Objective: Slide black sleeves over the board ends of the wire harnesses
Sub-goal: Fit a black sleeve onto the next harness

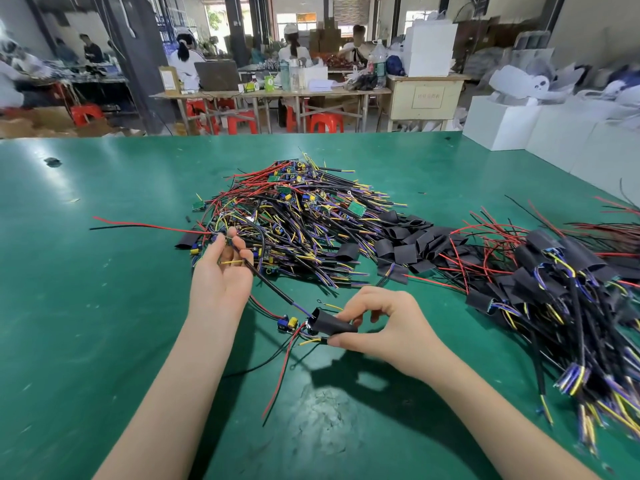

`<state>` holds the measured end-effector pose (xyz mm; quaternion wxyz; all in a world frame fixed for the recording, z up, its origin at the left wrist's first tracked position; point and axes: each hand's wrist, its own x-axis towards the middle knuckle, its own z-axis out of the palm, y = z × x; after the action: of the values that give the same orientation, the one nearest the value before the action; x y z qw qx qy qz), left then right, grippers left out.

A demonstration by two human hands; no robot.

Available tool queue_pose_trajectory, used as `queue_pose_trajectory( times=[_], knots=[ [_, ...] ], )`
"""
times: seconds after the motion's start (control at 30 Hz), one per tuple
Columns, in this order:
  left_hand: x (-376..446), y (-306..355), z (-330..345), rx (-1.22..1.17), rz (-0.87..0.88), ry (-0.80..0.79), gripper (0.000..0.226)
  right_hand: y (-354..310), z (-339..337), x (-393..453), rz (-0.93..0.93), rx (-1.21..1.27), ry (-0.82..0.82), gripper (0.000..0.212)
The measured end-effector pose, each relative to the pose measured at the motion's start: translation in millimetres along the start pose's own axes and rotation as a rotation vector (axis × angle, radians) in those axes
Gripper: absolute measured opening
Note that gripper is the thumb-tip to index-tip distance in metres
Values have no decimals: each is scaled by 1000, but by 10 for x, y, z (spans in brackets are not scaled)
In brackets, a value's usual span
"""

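While the right hand [388, 327] pinches a black sleeve [330, 322] beside a small board [287, 323], the left hand [221, 271] lies palm-up, fingers loosely around a cable [273, 287]. Both hover over the green table [104, 306].

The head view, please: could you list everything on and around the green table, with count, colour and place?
table: one, green, foreground
unsleeved harness pile: one, multicoloured, centre
loose sleeves: many, black, right of the pile
sleeved harnesses: many, black-ended, far right
white boxes: several, right edge
red stools: several, behind
held sleeve: one, black, in right grip
left hand: pinching a harness wire
right hand
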<state>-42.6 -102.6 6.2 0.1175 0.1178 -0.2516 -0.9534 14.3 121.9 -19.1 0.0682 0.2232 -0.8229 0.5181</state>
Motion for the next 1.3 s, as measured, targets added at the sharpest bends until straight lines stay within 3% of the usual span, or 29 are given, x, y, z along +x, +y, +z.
queue_pose_trajectory(
  times=[0.17, 0.33, 0.5, 0.67, 0.83, 1.13, 1.3],
  knots=[
    [-6, -60, 20, 34, 33, -8, 12, 38, 21, -8, -14, -96, 61, 23],
    [-63, -189, 50, 91, 36, -67, 16, 79, -31, -6, -8, -359, 150, 19],
    [-103, -225, 54, 293, 27, -184, 14, 135, -173, 34, -13, -632, 317, 19],
    [-109, -210, 18, 478, 46, -191, 20, 231, -395, 52, 18, -801, 437, 28],
    [-133, -251, -6, 587, 2, -218, 18, 284, -403, 42, -43, -971, 379, 32],
    [-83, -241, -72, 644, -31, -152, 33, 265, -468, 63, -170, -982, 194, 36],
    [-68, -278, -81, 540, -99, -120, 24, 253, -456, 49, -18, -853, 179, 30]
  ],
)
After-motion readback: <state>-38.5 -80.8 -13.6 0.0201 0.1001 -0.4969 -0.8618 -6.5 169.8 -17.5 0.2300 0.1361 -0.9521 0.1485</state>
